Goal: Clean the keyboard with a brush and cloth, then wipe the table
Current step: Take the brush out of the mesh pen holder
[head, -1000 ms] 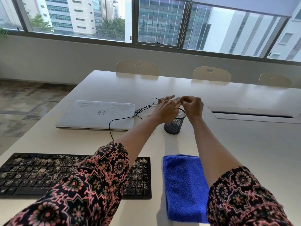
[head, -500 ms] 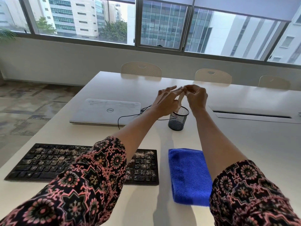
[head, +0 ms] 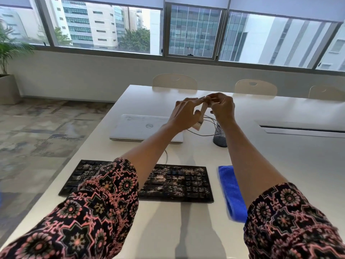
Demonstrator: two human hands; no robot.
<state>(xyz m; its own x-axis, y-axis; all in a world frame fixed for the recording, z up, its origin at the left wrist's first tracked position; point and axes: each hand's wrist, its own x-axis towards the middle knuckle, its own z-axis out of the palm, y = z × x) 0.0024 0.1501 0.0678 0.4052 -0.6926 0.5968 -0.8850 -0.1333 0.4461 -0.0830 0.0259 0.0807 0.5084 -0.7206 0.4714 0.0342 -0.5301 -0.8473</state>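
A small brush (head: 202, 116) with a pale wooden handle hangs in the air above the table (head: 280, 165), bristles pointing down. My right hand (head: 222, 107) pinches the top of its handle. My left hand (head: 186, 114) touches the same end with its fingertips, fingers mostly straight. Below my arms a black keyboard (head: 179, 182) covered in pale crumbs lies near the front edge. A folded blue cloth (head: 230, 191) rests right of the keyboard, partly under my right forearm.
A black mesh pen cup (head: 220, 136) stands behind my right wrist. A closed white laptop (head: 141, 128) lies left of it, with a thin black cable (head: 197, 133) running past. Chairs (head: 174, 82) line the far edge. A cable slot (head: 302, 128) sits at the right.
Both hands have risen from the pen cup, lifting the brush clear of it. The camera has tilted up and shifted, so the keyboard and cloth now sit more to the right.
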